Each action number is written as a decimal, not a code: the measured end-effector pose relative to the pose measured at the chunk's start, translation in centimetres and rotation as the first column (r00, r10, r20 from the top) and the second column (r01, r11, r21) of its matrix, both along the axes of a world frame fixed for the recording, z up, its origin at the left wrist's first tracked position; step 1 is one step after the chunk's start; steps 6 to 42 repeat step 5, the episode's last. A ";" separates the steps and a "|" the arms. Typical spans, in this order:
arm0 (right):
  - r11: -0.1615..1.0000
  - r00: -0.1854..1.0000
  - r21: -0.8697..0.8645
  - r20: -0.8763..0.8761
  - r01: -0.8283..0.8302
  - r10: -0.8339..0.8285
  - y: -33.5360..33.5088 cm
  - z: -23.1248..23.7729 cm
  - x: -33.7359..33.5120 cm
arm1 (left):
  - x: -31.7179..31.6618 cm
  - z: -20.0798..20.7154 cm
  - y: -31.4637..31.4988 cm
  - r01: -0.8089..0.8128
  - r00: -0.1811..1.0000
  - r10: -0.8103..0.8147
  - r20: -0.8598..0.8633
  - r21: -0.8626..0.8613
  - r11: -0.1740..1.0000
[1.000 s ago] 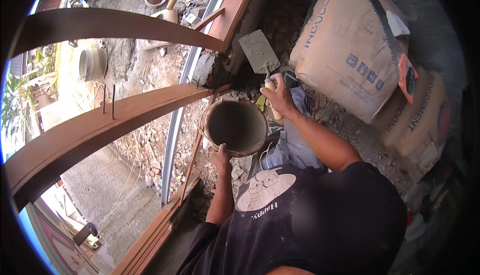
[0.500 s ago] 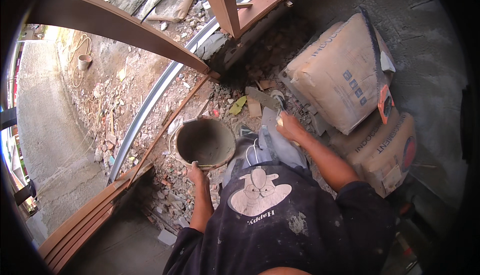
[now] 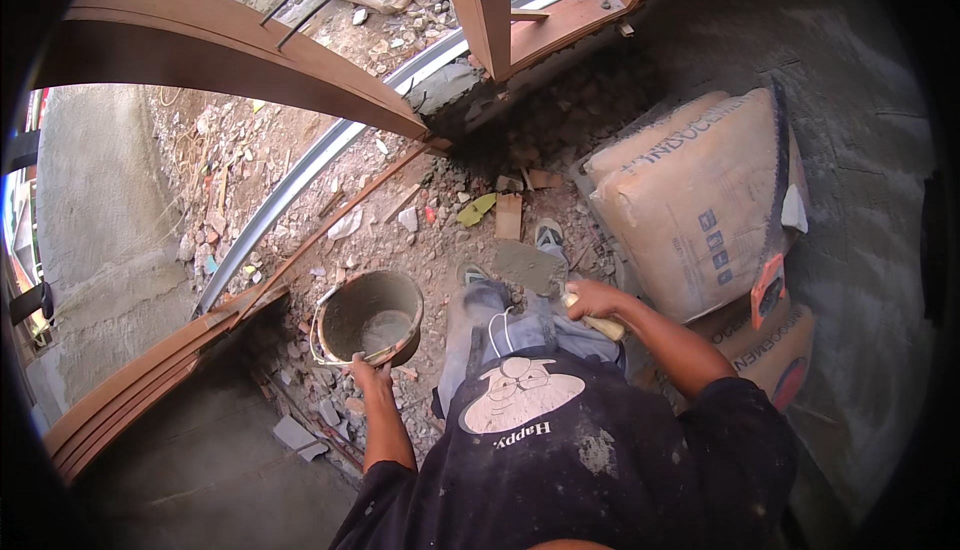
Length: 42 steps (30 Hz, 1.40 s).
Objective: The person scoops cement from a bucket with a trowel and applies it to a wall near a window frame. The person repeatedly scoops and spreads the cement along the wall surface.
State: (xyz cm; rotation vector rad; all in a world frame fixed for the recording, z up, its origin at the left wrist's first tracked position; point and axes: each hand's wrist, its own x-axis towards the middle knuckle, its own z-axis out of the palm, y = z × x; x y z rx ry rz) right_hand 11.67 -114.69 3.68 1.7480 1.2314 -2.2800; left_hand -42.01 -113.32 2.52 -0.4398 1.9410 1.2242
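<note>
My left hand [image 3: 371, 374] grips the near rim of a bucket [image 3: 340, 322], fingers closed over its edge. Grey mortar coats the bucket's inside, and the bucket is tilted so its mouth faces up toward me. In my right hand [image 3: 594, 300] is a trowel [image 3: 530, 267], held by its pale handle. Its blade points left, in front of my legs, with wet grey mortar on its face. A gap separates the trowel from the bucket.
Stacked cement bags [image 3: 690, 205] stand at the right, an orange-edged tool [image 3: 768, 290] against them. A wooden frame [image 3: 230, 45] and a curved metal strip [image 3: 275, 212] cross the left. Rubble [image 3: 420, 200] covers the ground ahead. Long timber pieces [image 3: 150, 390] lie at lower left.
The bucket has moved left and slightly nearer, tilting in my left hand. My right hand has brought the trowel nearer, its mortar-covered face now showing. The whole view has shifted.
</note>
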 end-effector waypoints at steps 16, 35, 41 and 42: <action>0.897 0.930 -0.267 -0.008 0.353 -0.369 0.4 2.8 -1.1 | -0.7 -3.9 1.1 0.067 0.991 -0.068 0.113 0.013 0.998; 0.897 0.930 -0.267 -0.008 0.353 -0.369 0.4 2.8 -1.1 | -0.7 -3.9 1.1 0.067 0.991 -0.068 0.113 0.013 0.998; 0.897 0.930 -0.267 -0.008 0.353 -0.369 0.4 2.8 -1.1 | -0.7 -3.9 1.1 0.067 0.991 -0.068 0.113 0.013 0.998; 0.897 0.930 -0.267 -0.008 0.353 -0.369 0.4 2.8 -1.1 | -0.7 -3.9 1.1 0.067 0.991 -0.068 0.113 0.013 0.998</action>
